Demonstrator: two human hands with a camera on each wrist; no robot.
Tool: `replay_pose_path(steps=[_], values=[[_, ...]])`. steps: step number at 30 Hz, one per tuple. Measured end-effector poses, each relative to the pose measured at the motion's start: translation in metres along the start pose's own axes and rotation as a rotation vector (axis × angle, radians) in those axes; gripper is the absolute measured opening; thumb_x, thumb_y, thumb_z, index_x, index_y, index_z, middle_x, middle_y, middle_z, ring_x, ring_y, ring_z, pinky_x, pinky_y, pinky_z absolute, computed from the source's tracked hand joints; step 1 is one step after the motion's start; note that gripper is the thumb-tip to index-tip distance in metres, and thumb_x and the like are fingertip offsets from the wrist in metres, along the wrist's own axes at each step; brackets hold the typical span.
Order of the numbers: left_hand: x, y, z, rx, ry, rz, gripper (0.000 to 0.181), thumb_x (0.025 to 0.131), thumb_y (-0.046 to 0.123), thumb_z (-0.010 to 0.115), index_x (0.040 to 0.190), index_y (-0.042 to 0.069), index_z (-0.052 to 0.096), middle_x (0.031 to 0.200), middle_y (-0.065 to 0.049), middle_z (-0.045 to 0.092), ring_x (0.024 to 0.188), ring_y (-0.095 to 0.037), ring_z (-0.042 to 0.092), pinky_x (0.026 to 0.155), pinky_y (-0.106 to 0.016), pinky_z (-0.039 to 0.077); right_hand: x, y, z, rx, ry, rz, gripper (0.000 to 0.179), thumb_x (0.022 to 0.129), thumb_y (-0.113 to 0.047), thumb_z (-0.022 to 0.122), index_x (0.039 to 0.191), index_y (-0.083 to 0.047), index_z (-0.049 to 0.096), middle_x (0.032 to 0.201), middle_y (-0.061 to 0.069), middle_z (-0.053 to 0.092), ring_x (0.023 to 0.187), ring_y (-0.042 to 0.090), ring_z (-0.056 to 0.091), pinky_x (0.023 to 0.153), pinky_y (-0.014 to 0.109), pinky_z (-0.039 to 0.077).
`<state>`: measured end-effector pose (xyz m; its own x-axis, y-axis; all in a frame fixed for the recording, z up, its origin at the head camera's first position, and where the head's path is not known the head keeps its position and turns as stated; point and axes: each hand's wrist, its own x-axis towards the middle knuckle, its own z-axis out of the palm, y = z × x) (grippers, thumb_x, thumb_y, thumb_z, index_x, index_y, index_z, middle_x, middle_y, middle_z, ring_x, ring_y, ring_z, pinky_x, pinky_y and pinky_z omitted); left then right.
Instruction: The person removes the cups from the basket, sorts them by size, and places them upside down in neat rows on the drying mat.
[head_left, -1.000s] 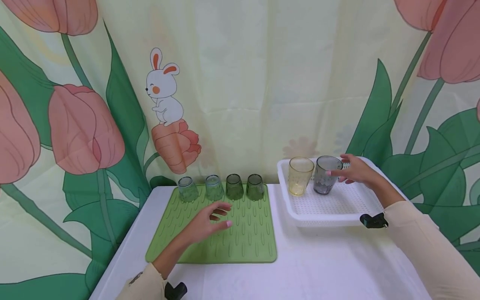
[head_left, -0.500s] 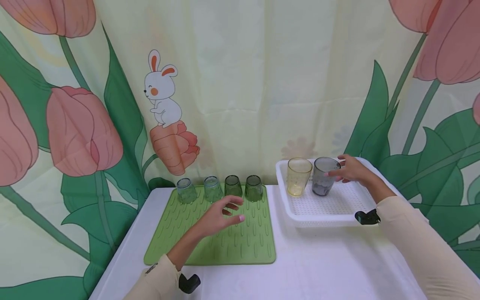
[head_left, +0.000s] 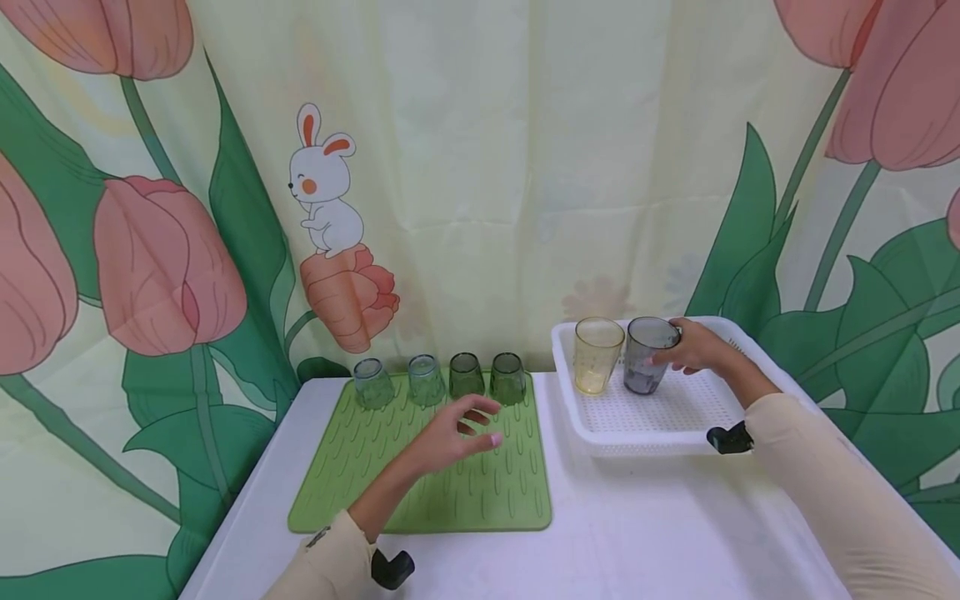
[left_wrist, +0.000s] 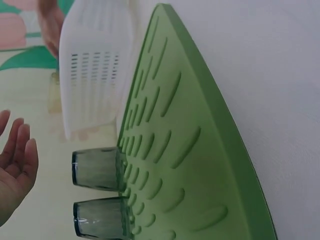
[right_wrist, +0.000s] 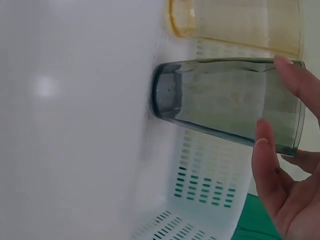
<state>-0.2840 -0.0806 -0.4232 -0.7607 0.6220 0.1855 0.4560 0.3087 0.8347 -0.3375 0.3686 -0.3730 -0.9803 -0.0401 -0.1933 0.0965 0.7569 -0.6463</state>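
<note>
My right hand (head_left: 697, 346) grips a tall grey drinking glass (head_left: 645, 371) near its rim, thumb and fingers on its sides. The glass stands upright in a white perforated basket (head_left: 637, 446), and its base looks to be on the basket floor in the right wrist view. Just left of it, in the same basket, is an upright yellow glass (head_left: 596, 362). My left hand (head_left: 452, 435) hovers over a green ribbed mat (head_left: 420, 508), fingers loosely bent and holding nothing. Along the mat's far edge stand several upside-down glasses, bluish ones (head_left: 373, 387) at left and darker green ones (head_left: 507, 379) at right.
A white-clothed table (head_left: 637, 533) carries the mat at left and the basket at right. Behind it hangs a curtain (head_left: 465, 167) printed with tulips and a rabbit. The basket's raised walls surround the two upright glasses.
My right hand's fingers have closed in on the grey glass, which stays in place. The left hand has drifted to the right over the mat.
</note>
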Motion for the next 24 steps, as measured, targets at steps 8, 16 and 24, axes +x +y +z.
replay_pose_path(steps=[8, 16, 24], values=[[0.006, 0.006, 0.007, -0.019, -0.014, 0.001, 0.041, 0.094, 0.029, 0.071, 0.132, 0.018, 0.059, 0.129, -0.001, 0.062, 0.117, -0.029, 0.058, 0.097, -0.041, 0.049, 0.000, 0.001, 0.002, -0.024, 0.034, 0.002, 0.099, 0.085, -0.034, 0.081, 0.148, 0.015, 0.023, 0.135, 0.038, 0.047, 0.101, 0.043, 0.066, 0.082, 0.048, 0.060], [0.008, 0.010, 0.009, -0.025, -0.018, 0.012, 0.041, 0.095, 0.029, 0.069, 0.132, 0.014, 0.059, 0.129, -0.005, 0.062, 0.118, -0.035, 0.059, 0.098, -0.048, 0.049, -0.004, 0.009, 0.009, -0.007, 0.052, -0.018, 0.101, 0.084, -0.040, 0.080, 0.146, 0.016, 0.024, 0.133, 0.038, 0.047, 0.083, 0.027, 0.071, 0.077, 0.040, 0.061], [0.009, 0.014, 0.010, -0.003, -0.022, 0.017, 0.040, 0.097, 0.029, 0.068, 0.133, 0.016, 0.058, 0.129, -0.003, 0.062, 0.111, -0.022, 0.062, 0.096, -0.040, 0.050, -0.016, 0.012, 0.017, 0.043, 0.102, -0.099, 0.089, 0.085, -0.033, 0.080, 0.143, 0.012, 0.030, 0.134, 0.035, 0.045, 0.075, 0.022, 0.067, 0.072, 0.039, 0.059]])
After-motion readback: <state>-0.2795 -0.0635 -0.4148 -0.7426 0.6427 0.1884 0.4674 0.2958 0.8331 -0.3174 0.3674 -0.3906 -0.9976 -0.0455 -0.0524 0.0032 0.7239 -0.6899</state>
